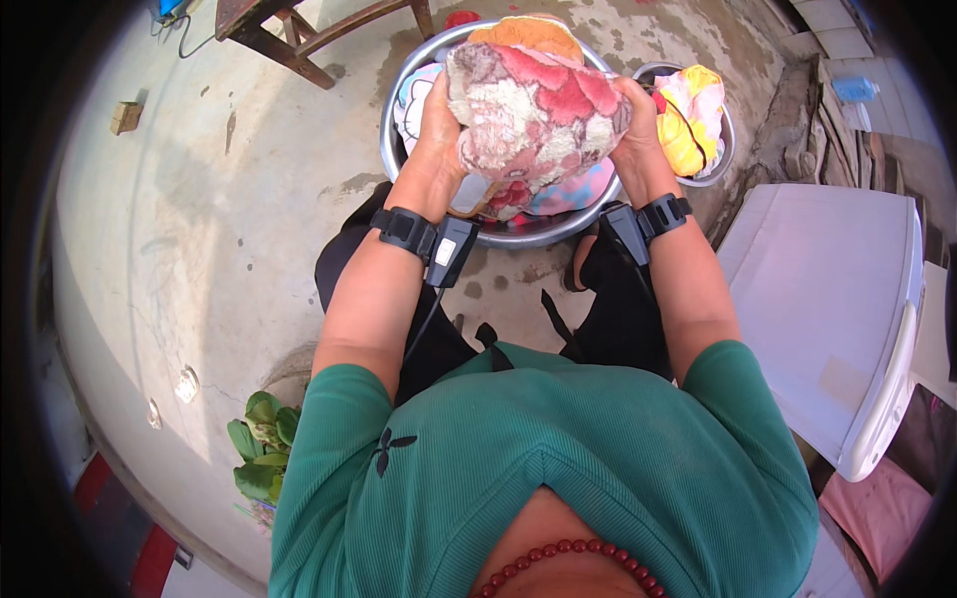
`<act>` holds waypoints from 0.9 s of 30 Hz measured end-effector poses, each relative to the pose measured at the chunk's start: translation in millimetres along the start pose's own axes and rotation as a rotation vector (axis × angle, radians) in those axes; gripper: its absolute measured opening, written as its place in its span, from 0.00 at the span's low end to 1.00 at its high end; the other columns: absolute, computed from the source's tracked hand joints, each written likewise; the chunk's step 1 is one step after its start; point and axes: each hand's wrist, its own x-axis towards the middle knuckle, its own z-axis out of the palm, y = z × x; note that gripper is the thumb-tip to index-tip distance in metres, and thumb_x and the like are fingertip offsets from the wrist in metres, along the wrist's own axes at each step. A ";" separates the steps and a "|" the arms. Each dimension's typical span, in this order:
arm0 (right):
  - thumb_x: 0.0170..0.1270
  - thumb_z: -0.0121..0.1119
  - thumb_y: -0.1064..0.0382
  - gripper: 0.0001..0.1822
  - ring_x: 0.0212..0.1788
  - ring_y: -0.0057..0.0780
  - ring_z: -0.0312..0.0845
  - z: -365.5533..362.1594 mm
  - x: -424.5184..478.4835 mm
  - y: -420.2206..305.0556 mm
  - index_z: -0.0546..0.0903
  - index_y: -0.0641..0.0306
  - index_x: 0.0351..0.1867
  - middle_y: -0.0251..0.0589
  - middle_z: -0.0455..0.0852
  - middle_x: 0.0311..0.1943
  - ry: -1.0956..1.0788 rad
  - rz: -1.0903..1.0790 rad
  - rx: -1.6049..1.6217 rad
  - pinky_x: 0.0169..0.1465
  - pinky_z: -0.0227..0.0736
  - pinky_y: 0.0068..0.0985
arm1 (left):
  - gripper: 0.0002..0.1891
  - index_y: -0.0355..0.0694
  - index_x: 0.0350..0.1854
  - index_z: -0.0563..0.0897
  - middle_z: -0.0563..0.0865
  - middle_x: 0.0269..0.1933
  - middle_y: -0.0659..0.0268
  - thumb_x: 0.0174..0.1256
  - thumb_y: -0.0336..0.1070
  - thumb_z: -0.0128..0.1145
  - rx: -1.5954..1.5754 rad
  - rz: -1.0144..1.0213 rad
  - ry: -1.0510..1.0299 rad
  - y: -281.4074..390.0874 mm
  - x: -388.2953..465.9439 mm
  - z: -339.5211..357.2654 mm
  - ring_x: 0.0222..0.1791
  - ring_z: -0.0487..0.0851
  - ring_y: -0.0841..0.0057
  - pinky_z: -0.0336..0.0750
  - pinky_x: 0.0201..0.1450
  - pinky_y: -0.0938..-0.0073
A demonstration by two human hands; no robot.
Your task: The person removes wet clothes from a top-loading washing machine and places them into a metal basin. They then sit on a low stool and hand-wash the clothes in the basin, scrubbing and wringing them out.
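Observation:
Between my two hands a plush fleece cloth (538, 112) with a red, pink, white and grey pattern is held up, bunched, over a large metal basin (523, 238). My left hand (439, 142) grips its left edge; my right hand (635, 123) grips its right edge. The fingertips are hidden behind the cloth. In the basin lie an orange cloth (523, 34) at the far side, a pink and blue cloth (579, 190) at the near right and a white printed cloth at the left. Part of a light, brown-rimmed thing shows below my left hand.
A smaller metal basin (731, 153) with yellow and pink cloth (691, 123) stands right of the large one. A wooden bench (321, 41) is at the upper left, a white lidded appliance (822, 299) at the right, stacked wood (837, 142) behind it, and a leafy plant (262, 448) at the lower left.

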 end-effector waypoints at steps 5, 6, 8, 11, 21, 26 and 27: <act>0.55 0.55 0.62 0.10 0.34 0.34 0.83 11.9 -8.5 2.7 0.81 0.67 0.31 0.43 0.86 0.31 0.020 0.009 0.062 0.43 0.79 0.31 | 0.24 0.36 0.57 0.77 0.84 0.51 0.56 0.75 0.50 0.39 0.066 0.081 0.023 -8.9 1.9 1.8 0.48 0.85 0.65 0.82 0.51 0.64; 0.56 0.55 0.62 0.10 0.34 0.34 0.83 12.6 -7.8 3.8 0.81 0.67 0.31 0.43 0.86 0.31 0.030 0.008 0.068 0.43 0.79 0.31 | 0.24 0.36 0.57 0.77 0.84 0.51 0.56 0.75 0.50 0.39 0.077 0.078 0.028 -10.2 -0.5 5.1 0.48 0.85 0.65 0.81 0.51 0.64; 0.56 0.54 0.60 0.11 0.34 0.34 0.83 13.1 -8.6 6.9 0.81 0.67 0.31 0.43 0.86 0.31 0.051 0.007 0.083 0.43 0.80 0.32 | 0.24 0.37 0.57 0.77 0.84 0.51 0.56 0.75 0.50 0.38 0.101 0.069 0.039 -12.0 -6.3 8.3 0.47 0.85 0.65 0.81 0.51 0.64; 0.57 0.54 0.59 0.12 0.36 0.35 0.83 10.6 -8.5 12.1 0.82 0.67 0.33 0.43 0.86 0.34 0.090 0.054 0.090 0.46 0.79 0.33 | 0.23 0.37 0.57 0.77 0.84 0.52 0.59 0.75 0.49 0.38 0.090 0.027 0.068 -15.1 -10.3 4.8 0.50 0.84 0.68 0.80 0.54 0.66; 0.57 0.52 0.58 0.21 0.44 0.38 0.84 23.9 -17.1 8.9 0.81 0.70 0.47 0.47 0.87 0.42 0.044 0.099 0.056 0.52 0.79 0.35 | 0.23 0.38 0.56 0.76 0.84 0.52 0.59 0.75 0.50 0.37 0.052 0.095 0.014 -29.9 0.8 -18.9 0.48 0.85 0.65 0.80 0.53 0.63; 0.57 0.56 0.59 0.15 0.40 0.38 0.85 18.8 -6.6 13.2 0.84 0.67 0.40 0.44 0.88 0.38 0.100 0.117 0.121 0.51 0.79 0.36 | 0.28 0.36 0.66 0.70 0.76 0.63 0.51 0.74 0.51 0.33 -0.255 -0.086 -0.309 -24.1 11.2 -23.6 0.61 0.76 0.55 0.70 0.65 0.50; 0.56 0.58 0.61 0.14 0.40 0.38 0.85 25.5 -9.0 8.1 0.83 0.67 0.40 0.45 0.88 0.37 0.166 0.123 0.113 0.49 0.80 0.35 | 0.29 0.37 0.67 0.68 0.75 0.64 0.51 0.73 0.51 0.32 -0.166 -0.032 -0.235 -19.3 11.2 -20.9 0.62 0.75 0.54 0.69 0.66 0.50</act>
